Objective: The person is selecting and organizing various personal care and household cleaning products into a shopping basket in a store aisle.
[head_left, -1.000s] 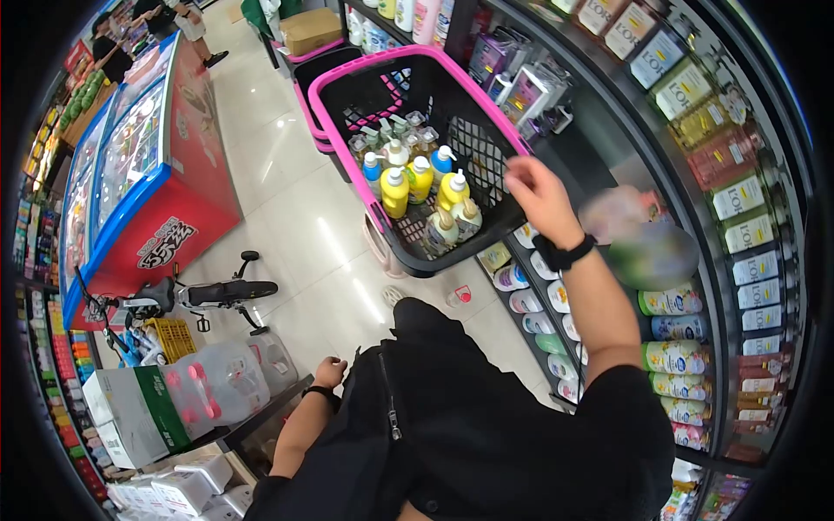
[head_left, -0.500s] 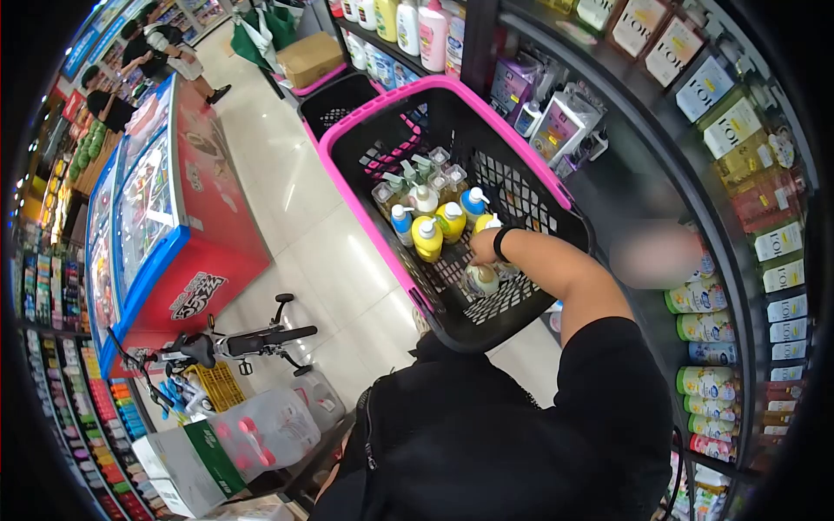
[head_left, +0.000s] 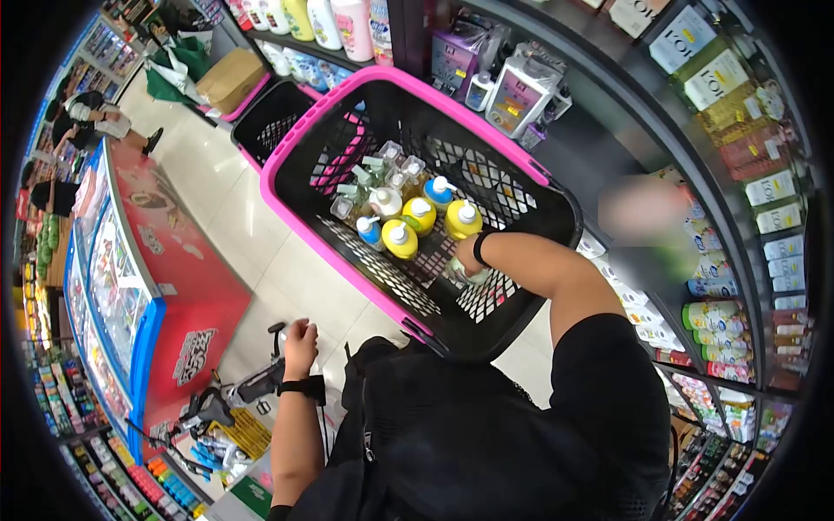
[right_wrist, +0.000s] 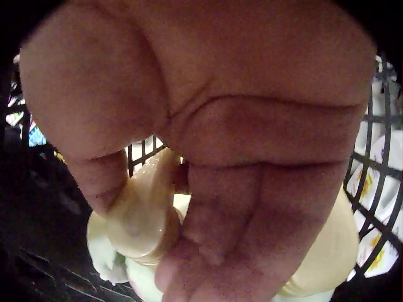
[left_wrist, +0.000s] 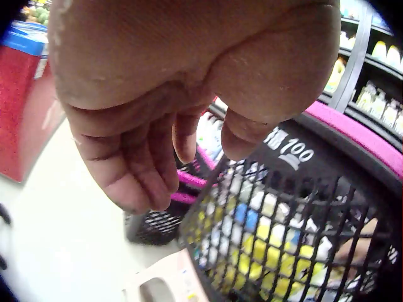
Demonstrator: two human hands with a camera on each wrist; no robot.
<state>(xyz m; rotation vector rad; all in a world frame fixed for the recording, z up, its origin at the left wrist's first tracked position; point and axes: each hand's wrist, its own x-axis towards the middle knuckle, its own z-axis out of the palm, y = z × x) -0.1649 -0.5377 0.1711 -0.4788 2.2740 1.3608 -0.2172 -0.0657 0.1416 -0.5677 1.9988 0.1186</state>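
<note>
My right hand (head_left: 470, 253) reaches down into a black shopping basket (head_left: 512, 323) with a pink rim. In the right wrist view its thumb and fingers close around the cream pump top of a pale bottle (right_wrist: 141, 220). A second cream-topped bottle (right_wrist: 327, 251) shows partly behind the fingers. Beside the hand in the basket stand yellow pump bottles (head_left: 464, 220), blue ones with white pumps (head_left: 439, 191), a white one (head_left: 385, 203) and several clear ones (head_left: 347, 198). My left hand (head_left: 300, 350) hangs outside the basket, fingers loosely curled, holding nothing.
Shelves of bottles (head_left: 717, 317) line the right side. Behind my basket stands another black basket (head_left: 261, 122), near a cardboard box (head_left: 230, 80). A red freezer (head_left: 187, 286) stands at the left, with a small bicycle (head_left: 261, 379) before it. People (head_left: 95, 122) stand beyond.
My right hand has come from above the basket's right rim down inside it, onto the pale bottle. My left hand is raised beside the basket. The head view has shifted.
</note>
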